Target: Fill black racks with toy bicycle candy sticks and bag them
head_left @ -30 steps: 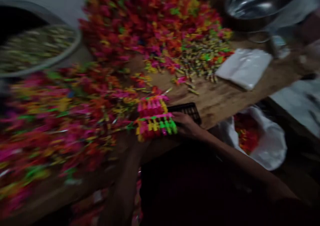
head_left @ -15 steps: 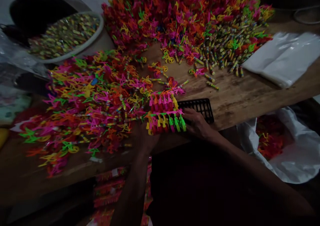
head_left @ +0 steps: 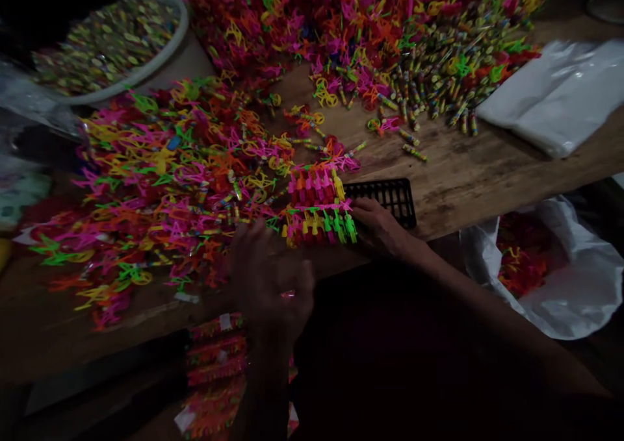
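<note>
Two rows of small bright plastic toys [head_left: 319, 223], pink, orange, yellow and green, stand side by side in a black slotted rack [head_left: 402, 201]. The rack's right part shows bare slots. My right hand [head_left: 385, 230] grips the rack's near side at the right end of the toy rows, its fingertips partly hidden. My left hand [head_left: 266, 278], slightly blurred, is raised left of the rack, thumb apart from the fingers and nothing seen in it. Close to its fingertips is a loose heap of similar plastic toys [head_left: 175, 181], some with candy-filled tubes.
A tub [head_left: 180, 45] full of small patterned tubes stands at the back left. More toys [head_left: 316, 25] and loose tubes [head_left: 439, 84] cover the table's back. White plastic bags [head_left: 560, 103] lie right; an open sack [head_left: 575, 285] hangs below. Packed strips [head_left: 217, 363] lie below the edge.
My left hand has come away from the left end of the toy rows, moving left and opening. My right hand stays at the rack. The whole view has shifted slightly.
</note>
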Motion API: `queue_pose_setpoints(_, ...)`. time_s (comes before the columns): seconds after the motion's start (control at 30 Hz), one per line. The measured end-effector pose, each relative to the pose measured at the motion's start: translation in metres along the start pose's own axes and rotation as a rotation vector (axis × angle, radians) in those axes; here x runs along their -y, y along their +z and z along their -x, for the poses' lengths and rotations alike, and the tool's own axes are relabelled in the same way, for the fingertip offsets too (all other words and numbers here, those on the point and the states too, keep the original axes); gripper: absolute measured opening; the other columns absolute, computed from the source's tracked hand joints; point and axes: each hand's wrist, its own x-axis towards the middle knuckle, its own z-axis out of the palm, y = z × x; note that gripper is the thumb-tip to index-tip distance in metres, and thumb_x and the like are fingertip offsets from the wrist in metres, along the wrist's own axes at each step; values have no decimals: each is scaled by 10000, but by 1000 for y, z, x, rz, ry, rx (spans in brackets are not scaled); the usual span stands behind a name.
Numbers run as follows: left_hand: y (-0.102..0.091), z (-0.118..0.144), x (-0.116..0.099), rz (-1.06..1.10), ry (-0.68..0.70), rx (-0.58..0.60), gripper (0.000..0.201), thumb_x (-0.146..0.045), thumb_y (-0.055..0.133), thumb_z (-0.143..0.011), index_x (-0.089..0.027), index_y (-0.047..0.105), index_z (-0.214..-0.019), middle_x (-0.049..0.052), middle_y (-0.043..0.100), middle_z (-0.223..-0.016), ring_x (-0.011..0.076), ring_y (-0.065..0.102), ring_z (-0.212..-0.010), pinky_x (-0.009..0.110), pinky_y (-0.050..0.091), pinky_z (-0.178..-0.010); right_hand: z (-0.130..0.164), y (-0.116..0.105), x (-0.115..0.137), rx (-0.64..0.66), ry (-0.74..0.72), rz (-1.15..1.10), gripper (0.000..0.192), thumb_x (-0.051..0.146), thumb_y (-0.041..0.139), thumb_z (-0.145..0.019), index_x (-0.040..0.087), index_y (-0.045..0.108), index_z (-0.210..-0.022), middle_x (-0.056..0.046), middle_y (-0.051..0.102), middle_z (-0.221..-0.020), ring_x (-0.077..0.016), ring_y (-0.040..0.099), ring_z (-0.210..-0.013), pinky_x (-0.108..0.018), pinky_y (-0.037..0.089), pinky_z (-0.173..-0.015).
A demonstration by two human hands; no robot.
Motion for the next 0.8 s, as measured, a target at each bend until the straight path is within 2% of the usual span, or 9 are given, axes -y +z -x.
queue_pose_setpoints(0.07, 8, -12, -15, -161, 264, 131, 846, -542, 817, -762, -236, 482, -1476, 127, 444, -1602, 412, 229, -1570, 621, 199, -1287, 0, 2, 0, -19, -4, -7, 219, 301, 484, -1032, 184, 635, -923, -92, 591, -996, -214, 534, -923, -351, 441, -839)
queue_pose_setpoints(0.1, 15, -19, -18, -219, 326, 174, 898, -583, 833, -728, -241, 491, -1485, 126, 433, -1616, 434, 204, -1574, 640, 183, -1282, 0, 3, 0, -30, -11, -9, 223, 307, 486, -1033, 186, 630, -914, -89, 592, -993, -211, 533, -920, -348, 443, -830)
queue_pose_setpoints(0.17, 31, -32, -19, -277, 335, 234, 859, -604, 766, -792, -236, 483, -1514, 123, 431, -1626, 442, 239, -1563, 649, 183, -1267, 0, 6, 1, -56, -21, 12, 210, 303, 491, -1029, 186, 621, -913, -90, 600, -989, -216, 533, -912, -354, 448, -815)
queue_pose_setpoints(0.27, 47, -45, -11, -314, 366, 252, 666, -467, 611, -928, -195, 484, -1522, 126, 488, -1587, 419, 350, -1520, 630, 223, -1237, 1, 14, 1, -127, -26, 80, 180, 258, 467, -1019, 186, 609, -935, -91, 609, -961, -226, 525, -869, -377, 450, -785)
queue_pose_setpoints(0.37, 49, -48, -4, -349, 422, 260, 610, -401, 565, -951, -179, 491, -1513, 121, 518, -1565, 392, 381, -1508, 592, 258, -1227, -2, 22, 0, -184, -45, 124, 156, 198, 457, -993, 189, 589, -910, -84, 612, -901, -230, 523, -810, -391, 459, -742)
queue_pose_setpoints(0.53, 41, -52, 4, -377, 469, 239, 587, -372, 581, -946, -167, 502, -1490, 131, 538, -1545, 378, 398, -1500, 592, 282, -1220, -5, 28, 8, -147, 4, 142, 125, 181, 492, -975, 207, 606, -931, -95, 654, -913, -259, 582, -819, -431, 529, -750)
queue_pose_setpoints(0.67, 28, -58, 13, -350, 507, 301, 595, -321, 580, -941, -164, 468, -1504, 111, 536, -1549, 342, 387, -1509, 569, 258, -1252, 0, 1, 22, -60, 0, 56, 246, 129, 470, -970, 213, 641, -1124, -118, 684, -1123, -263, 652, -1012, -401, 591, -867)
queue_pose_setpoints(0.73, 22, -60, 15, -339, 511, 321, 586, -306, 577, -941, -164, 468, -1499, 104, 549, -1538, 329, 410, -1493, 556, 252, -1260, -8, -26, 21, -33, 2, 68, 295, 106, 439, -971, 234, 674, -1096, -79, 706, -1051, -222, 681, -937, -339, 594, -800)
queue_pose_setpoints(0.8, 19, -60, 15, -334, 507, 313, 581, -299, 576, -937, -154, 476, -1491, 109, 564, -1524, 333, 428, -1478, 558, 245, -1261, -34, -51, 11, -34, 60, 134, 276, 139, 451, -984, 237, 708, -1007, -51, 717, -941, -184, 679, -801, -298, 563, -728)
